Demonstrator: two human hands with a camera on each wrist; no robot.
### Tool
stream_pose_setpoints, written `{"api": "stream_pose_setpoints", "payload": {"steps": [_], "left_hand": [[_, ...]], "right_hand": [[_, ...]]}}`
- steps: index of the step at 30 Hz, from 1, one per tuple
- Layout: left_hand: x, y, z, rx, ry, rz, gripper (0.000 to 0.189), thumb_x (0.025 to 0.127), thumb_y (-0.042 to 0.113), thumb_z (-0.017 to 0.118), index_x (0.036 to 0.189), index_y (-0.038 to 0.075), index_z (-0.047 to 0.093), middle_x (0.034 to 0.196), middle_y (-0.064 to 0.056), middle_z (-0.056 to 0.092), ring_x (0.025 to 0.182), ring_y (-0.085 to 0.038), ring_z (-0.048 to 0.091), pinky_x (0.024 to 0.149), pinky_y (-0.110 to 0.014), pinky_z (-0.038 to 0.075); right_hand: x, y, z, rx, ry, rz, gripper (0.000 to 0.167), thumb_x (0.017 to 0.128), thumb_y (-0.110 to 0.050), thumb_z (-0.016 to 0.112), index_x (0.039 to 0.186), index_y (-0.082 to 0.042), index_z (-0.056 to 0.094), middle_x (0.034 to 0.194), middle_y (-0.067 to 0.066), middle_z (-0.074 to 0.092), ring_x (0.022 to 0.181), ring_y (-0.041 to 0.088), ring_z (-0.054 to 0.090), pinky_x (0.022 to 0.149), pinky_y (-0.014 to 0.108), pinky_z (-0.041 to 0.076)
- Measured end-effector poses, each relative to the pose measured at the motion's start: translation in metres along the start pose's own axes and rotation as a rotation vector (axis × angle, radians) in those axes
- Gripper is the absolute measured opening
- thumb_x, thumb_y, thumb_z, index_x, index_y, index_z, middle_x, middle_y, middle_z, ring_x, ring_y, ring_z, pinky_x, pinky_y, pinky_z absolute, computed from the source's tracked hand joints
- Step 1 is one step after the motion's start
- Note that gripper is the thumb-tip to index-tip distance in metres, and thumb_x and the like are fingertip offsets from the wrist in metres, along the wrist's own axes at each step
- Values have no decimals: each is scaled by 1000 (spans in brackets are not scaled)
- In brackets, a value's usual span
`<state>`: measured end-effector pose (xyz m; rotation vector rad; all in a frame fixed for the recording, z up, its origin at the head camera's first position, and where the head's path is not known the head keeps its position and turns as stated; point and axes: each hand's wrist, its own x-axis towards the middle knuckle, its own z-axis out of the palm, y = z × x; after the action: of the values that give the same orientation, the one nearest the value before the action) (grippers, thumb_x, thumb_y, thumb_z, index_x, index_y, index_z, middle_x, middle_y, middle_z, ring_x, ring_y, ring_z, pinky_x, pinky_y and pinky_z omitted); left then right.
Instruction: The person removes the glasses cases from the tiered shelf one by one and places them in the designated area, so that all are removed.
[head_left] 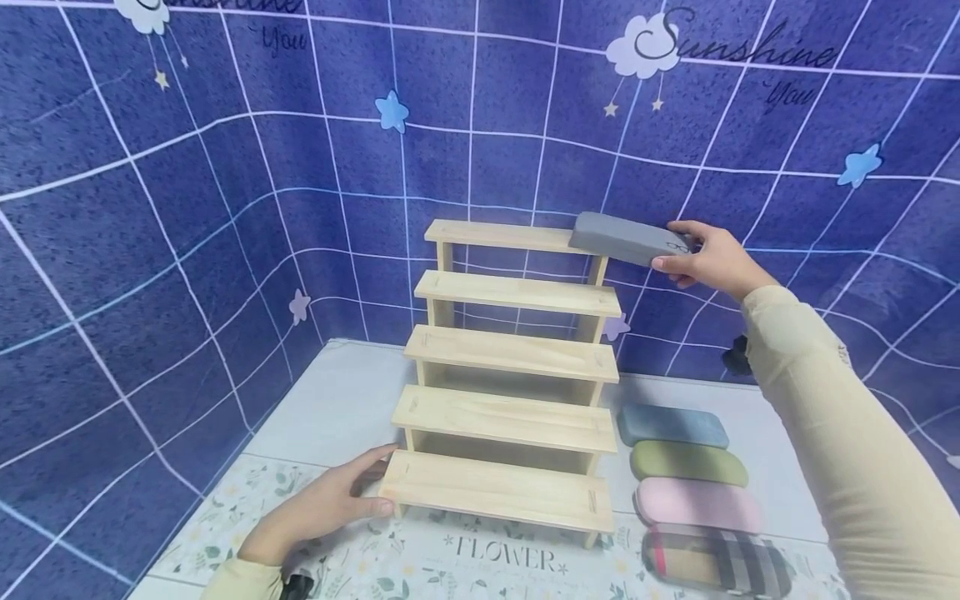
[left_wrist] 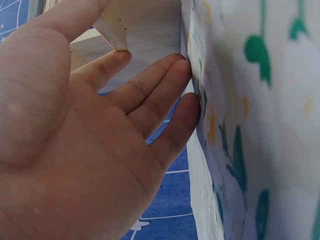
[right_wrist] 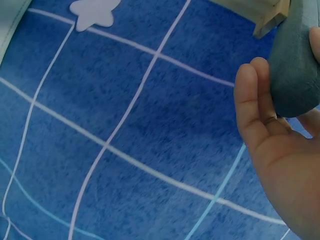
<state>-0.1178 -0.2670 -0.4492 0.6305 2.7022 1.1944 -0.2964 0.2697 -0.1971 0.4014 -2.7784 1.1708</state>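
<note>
A grey glasses case [head_left: 626,240] with a small spectacles mark is held by its right end in my right hand [head_left: 712,258], thumb in front and fingers behind. Its left end lies over the right end of the top step of a pale wooden five-step display shelf [head_left: 513,350]. In the right wrist view the case [right_wrist: 295,65] sits between the fingers and thumb. Low on the left, my left hand [head_left: 330,504] holds the left end of the bottom step between thumb and index finger. The left wrist view shows the other fingers of this hand [left_wrist: 100,135] extended against the flowered cloth.
Right of the shelf lie a blue case [head_left: 673,426], a green case [head_left: 688,463], a pink case [head_left: 697,503] and a plaid case [head_left: 716,560] in a column. A blue gridded curtain [head_left: 525,158] hangs behind. Flower-printed cloth [head_left: 255,492] covers the table's front.
</note>
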Motion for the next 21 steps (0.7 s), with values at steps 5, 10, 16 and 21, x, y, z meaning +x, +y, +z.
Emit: {"api": "stream_pose_setpoints", "payload": {"steps": [5, 10, 16, 21], "left_hand": [[1, 2, -1, 11, 3, 5, 86, 88, 42, 77, 156, 8, 37, 138, -21, 59, 127, -47, 52, 103, -72, 35], [-1, 2, -3, 26, 16, -9, 85, 87, 44, 77, 155, 8, 38, 137, -22, 59, 127, -48, 52, 102, -73, 34], [0, 0, -4, 39, 22, -6, 85, 87, 43, 77, 155, 9, 39, 138, -22, 58, 127, -49, 51, 101, -74, 35], [3, -1, -1, 30, 13, -5, 84, 87, 42, 77, 155, 10, 39, 138, -22, 58, 127, -48, 52, 101, -74, 35]], "right_hand": [[-5, 13, -5, -42, -17, 9, 85, 93, -27, 75, 158, 1, 26, 125, 29, 48, 87, 27, 68, 73, 34, 62], [-6, 27, -3, -89, -46, 24, 91, 92, -28, 76, 158, 4, 22, 125, 32, 49, 90, 37, 68, 72, 36, 61], [-13, 51, 3, -142, -77, 52, 84, 90, -28, 78, 148, 13, 32, 128, 36, 51, 94, 37, 68, 76, 41, 62], [-23, 78, 4, -125, -77, 73, 82, 91, -25, 77, 145, 18, 33, 129, 39, 50, 98, 38, 67, 79, 42, 61]]}}
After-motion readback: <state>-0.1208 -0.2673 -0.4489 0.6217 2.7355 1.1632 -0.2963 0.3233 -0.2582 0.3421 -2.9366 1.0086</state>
